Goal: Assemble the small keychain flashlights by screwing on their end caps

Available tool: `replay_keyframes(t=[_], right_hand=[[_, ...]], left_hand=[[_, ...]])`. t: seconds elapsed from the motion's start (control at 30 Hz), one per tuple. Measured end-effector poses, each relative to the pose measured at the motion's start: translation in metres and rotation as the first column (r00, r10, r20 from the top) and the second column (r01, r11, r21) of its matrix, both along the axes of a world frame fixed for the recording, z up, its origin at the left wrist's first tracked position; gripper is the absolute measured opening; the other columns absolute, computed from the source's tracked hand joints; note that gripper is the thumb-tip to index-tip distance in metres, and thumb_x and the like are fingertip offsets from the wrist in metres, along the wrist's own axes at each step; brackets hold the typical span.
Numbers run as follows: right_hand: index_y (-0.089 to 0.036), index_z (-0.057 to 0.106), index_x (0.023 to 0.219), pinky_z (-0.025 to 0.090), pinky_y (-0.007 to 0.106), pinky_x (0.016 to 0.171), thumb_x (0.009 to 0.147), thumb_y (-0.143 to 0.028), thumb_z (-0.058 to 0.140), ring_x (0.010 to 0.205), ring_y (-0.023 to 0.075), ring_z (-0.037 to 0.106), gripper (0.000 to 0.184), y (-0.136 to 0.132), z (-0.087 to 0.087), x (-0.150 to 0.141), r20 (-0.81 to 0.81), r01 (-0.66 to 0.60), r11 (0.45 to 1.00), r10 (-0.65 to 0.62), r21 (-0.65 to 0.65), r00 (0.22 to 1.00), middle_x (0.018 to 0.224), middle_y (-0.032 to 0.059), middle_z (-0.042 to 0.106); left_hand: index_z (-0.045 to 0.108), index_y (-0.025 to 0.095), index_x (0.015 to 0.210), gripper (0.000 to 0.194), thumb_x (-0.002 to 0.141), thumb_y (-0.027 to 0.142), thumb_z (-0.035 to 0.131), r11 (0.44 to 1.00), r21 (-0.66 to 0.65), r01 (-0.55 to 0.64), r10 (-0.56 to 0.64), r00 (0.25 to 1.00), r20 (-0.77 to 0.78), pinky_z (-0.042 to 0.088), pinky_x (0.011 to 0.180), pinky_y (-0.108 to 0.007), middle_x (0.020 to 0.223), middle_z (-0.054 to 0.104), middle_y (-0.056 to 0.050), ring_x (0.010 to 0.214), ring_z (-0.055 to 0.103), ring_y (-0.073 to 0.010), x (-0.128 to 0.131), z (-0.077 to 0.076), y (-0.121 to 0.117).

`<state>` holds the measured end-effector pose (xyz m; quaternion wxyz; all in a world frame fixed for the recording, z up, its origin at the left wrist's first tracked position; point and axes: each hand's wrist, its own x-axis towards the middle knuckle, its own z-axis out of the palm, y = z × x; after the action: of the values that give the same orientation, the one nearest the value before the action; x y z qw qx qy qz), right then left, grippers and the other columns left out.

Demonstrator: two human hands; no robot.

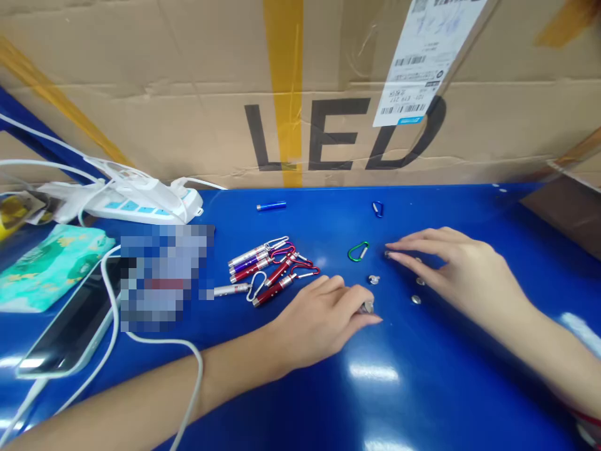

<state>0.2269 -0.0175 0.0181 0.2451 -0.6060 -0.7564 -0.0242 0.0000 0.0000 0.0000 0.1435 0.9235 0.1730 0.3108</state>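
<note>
My left hand point(323, 319) rests on the blue table point(422, 388), fingers curled around a small silver piece point(367, 307) at the fingertips. My right hand point(451, 266) lies flat with fingers stretched left, the tips touching a tiny silver part point(387, 254). Between the hands lie small silver caps point(373, 279) and buttons point(416, 299). A green carabiner point(358, 252) lies just left of my right fingertips. A pile of several small keychain flashlights point(270, 269), red, purple and silver, with carabiners, sits left of my left hand.
A large cardboard box marked LED point(300, 88) walls off the back. A blue flashlight body point(271, 205) and blue carabiner point(378, 208) lie near it. A white power strip point(141, 203), a phone with cable point(70, 326) and a green pouch point(51, 263) are at left.
</note>
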Motion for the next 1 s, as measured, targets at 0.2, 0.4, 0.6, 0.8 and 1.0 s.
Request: replay_keyframes(t=[0.2, 0.4, 0.6, 0.8, 1.0], right_hand=[[-0.025, 0.072, 0.081, 0.049, 0.038, 0.056, 0.087, -0.042, 0.051, 0.077, 0.0278, 0.066, 0.027, -0.0039, -0.0005, -0.003, 0.045, 0.067, 0.998, -0.067, 0.007, 0.997, 0.085, 0.0047, 0.072], [-0.028, 0.071, 0.088, 0.043, 0.03, 0.042, 0.084, -0.045, 0.055, 0.058, 0.0191, 0.063, 0.024, -0.0057, 0.0016, -0.0071, 0.031, 0.145, 0.989, -0.145, -0.008, 0.989, 0.092, 0.0031, 0.07], [-0.028, 0.071, 0.083, 0.047, 0.032, 0.046, 0.086, -0.044, 0.052, 0.069, 0.0248, 0.068, 0.025, -0.0046, -0.0032, -0.0024, 0.079, 0.096, 0.995, -0.096, -0.002, 0.992, 0.09, 0.0027, 0.073], [-0.027, 0.072, 0.082, 0.046, 0.034, 0.045, 0.087, -0.044, 0.049, 0.071, 0.0288, 0.069, 0.029, -0.0055, -0.0022, -0.0052, 0.093, 0.134, 0.991, -0.133, -0.009, 0.987, 0.089, 0.0031, 0.073], [-0.026, 0.071, 0.08, 0.046, 0.033, 0.045, 0.087, -0.043, 0.049, 0.069, 0.0271, 0.068, 0.029, -0.0066, -0.0015, -0.0056, 0.104, 0.104, 0.995, -0.103, -0.005, 0.989, 0.086, 0.0031, 0.072]], left_hand=[[0.047, 0.013, 0.088, 0.036, 0.103, 0.035, 0.023, 0.999, 0.046, 0.013, -0.017, 0.996, 0.084, 0.041, 0.058, -0.021, 0.071, 0.055, -0.001, 0.064, 0.047, -0.0127, 0.0005, -0.0004, 0.0017], [0.052, 0.013, 0.092, 0.034, 0.103, 0.034, 0.027, 0.998, 0.061, 0.018, -0.021, 0.998, 0.052, 0.043, 0.061, -0.021, 0.072, 0.054, -0.001, 0.07, 0.046, -0.0145, -0.0034, -0.0015, 0.0021], [0.053, 0.017, 0.098, 0.027, 0.102, 0.036, 0.035, 0.998, 0.057, -0.022, 0.026, 0.997, -0.078, 0.04, 0.053, -0.018, 0.074, 0.056, 0.001, 0.074, 0.049, -0.0131, -0.0046, -0.004, 0.0002], [0.047, 0.015, 0.096, 0.034, 0.104, 0.035, 0.021, 0.997, 0.018, -0.07, 0.07, 0.998, -0.011, 0.037, 0.046, -0.021, 0.076, 0.058, 0.001, 0.061, 0.051, -0.0106, -0.0046, -0.0022, -0.0009], [0.043, 0.016, 0.09, 0.027, 0.103, 0.028, 0.023, 0.997, -0.043, -0.066, 0.068, 0.995, 0.066, 0.038, 0.046, -0.021, 0.068, 0.054, 0.002, 0.052, 0.05, -0.01, -0.0053, 0.0002, -0.002]])
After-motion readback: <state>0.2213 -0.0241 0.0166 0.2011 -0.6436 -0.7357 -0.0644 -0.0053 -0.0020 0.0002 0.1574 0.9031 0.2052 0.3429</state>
